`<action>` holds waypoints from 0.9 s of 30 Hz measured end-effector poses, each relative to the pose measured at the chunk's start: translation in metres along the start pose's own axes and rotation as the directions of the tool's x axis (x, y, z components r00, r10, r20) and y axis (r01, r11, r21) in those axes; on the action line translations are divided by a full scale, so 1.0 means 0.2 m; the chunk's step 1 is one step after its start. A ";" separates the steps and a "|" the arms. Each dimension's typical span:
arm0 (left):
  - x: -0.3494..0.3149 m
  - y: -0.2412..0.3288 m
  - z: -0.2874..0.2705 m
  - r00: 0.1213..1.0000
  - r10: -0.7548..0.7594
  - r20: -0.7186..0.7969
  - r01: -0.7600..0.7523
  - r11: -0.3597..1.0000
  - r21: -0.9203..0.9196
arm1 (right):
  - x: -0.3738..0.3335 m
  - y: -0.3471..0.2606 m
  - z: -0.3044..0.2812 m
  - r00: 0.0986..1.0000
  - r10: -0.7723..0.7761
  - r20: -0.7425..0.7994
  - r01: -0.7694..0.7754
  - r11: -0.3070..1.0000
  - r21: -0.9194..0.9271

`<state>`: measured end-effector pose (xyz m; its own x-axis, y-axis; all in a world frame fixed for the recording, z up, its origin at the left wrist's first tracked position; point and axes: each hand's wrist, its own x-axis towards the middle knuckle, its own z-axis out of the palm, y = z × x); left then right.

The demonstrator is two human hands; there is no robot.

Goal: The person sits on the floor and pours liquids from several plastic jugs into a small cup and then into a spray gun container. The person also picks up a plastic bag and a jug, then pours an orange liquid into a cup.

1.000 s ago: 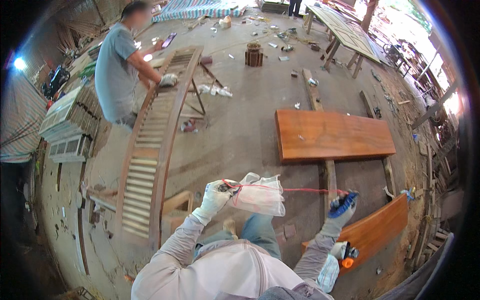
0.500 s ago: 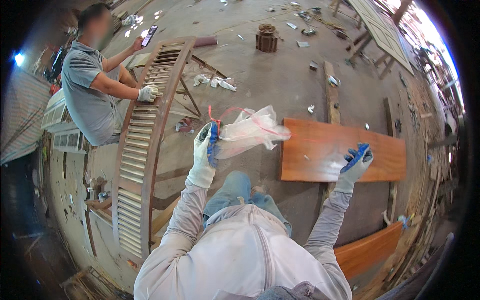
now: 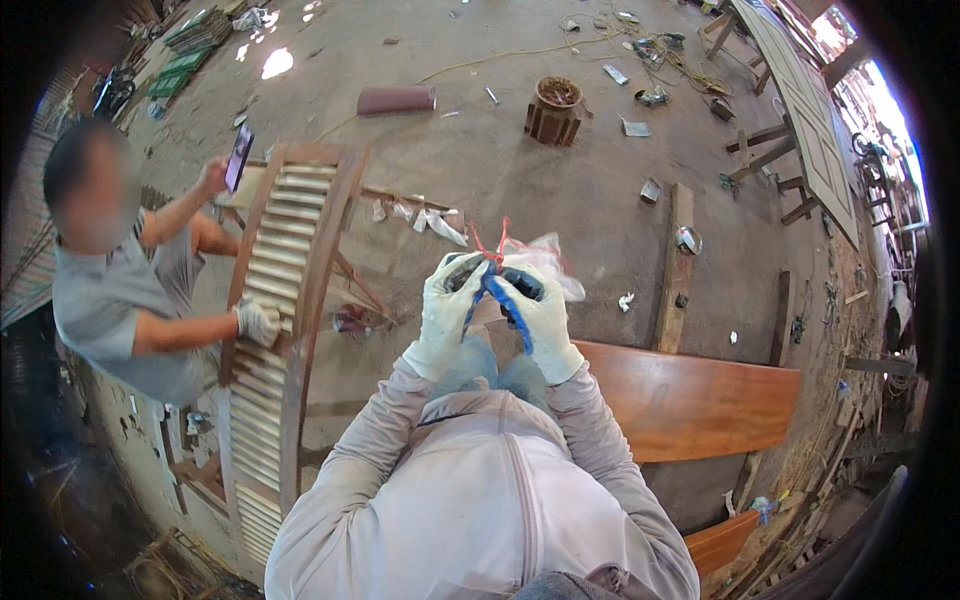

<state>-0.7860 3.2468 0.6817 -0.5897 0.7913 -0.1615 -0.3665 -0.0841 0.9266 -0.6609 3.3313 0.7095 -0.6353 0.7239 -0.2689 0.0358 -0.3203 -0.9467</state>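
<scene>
In front of my chest my two hands meet, both in white gloves with blue palms. My left hand point(image 3: 447, 305) is closed, its fingertips pinching the neck of a clear plastic bag point(image 3: 556, 265). A red string point(image 3: 503, 238) sticks up in loose ends from between the fingertips. My right hand point(image 3: 535, 318) is closed too, thumb and fingers pressed to the same spot on the bag's neck. The bag hangs out behind my right hand, which hides part of it. Exactly what each fingertip grips is hard to see.
To the left, a person holding a phone point(image 3: 240, 158) rests a gloved hand on a louvred wooden shutter point(image 3: 265, 330). A varnished orange-brown board point(image 3: 690, 400) lies at right across wooden beams point(image 3: 675, 260). Farther off are a brown stump-like block point(image 3: 556, 110), a roll point(image 3: 397, 99) and a panelled door point(image 3: 800, 120).
My right hand has come in from over the board to join my left at the bag's neck. The left hand has shifted right with the bag. The view has also shifted.
</scene>
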 end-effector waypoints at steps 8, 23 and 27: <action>1.39 -0.13 0.21 0.689 -0.291 0.663 0.718 0.400 -0.570 | 1.14 -0.20 -0.35 0.993 0.122 -0.004 -0.077 0.656 0.750; 3.58 0.32 0.10 0.951 -0.237 0.198 0.308 0.773 -0.555 | 3.90 -0.90 -0.41 0.890 0.114 0.441 -0.420 0.577 0.700; 4.25 0.41 -0.10 0.978 -0.183 0.100 0.197 0.655 -0.730 | 4.65 -1.03 -0.31 0.703 0.048 0.709 -0.518 0.718 0.465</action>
<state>-1.3325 3.8998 0.6139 -0.4378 0.8498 -0.2934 -0.8813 -0.3410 0.3272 -1.2115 4.1094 0.6430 -0.9922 0.0601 -0.1090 -0.0035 -0.8890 -0.4579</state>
